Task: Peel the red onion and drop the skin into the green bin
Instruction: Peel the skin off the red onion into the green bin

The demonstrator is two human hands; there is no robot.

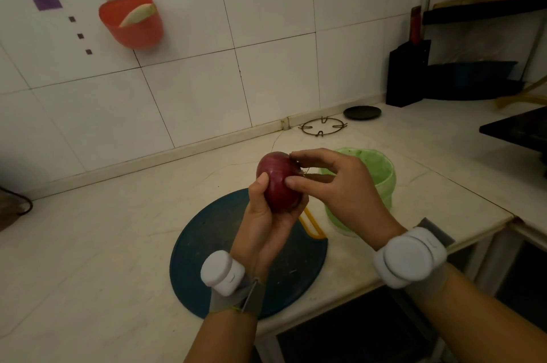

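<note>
Board (207, 244) nearest you, dark and round, at 6 o'clock under your wrists, with a yellow handle (310, 223) poking past its 2 o'clock edge. Above it, your left hand (266, 214) cradles the red onion (279, 185). Fingers wrap under and behind it and the thumb presses its near face, so the onion is up in the air, off the board.

Your right hand (334, 185) is at 3 o'clock of it, thumb and forefinger nipping the onion's right-hand end, where a dry brown wisp of skin (307, 173) sticks out. The other fingers are loosely curled and free. Whether you've got a proper flap between those two, I can't tell.

To my eye the peel is only starting; most of the skin looks on. Get a nail under the papery layer at that tip and pull along the onion's lines toward the far end, not across them. Roll it in your left palm to feed fresh skin. Grip firm but light, because it looks smooth and likely to slip.

The green bin (383, 194) sits just beyond your right hand, at 3 o'clock of the onion, mouth open. Peel over it and let go there. Farther off, at 1 o'clock, a wire ring (322, 127) and a black disc (362, 112) lie on the counter, out of your way.
</note>
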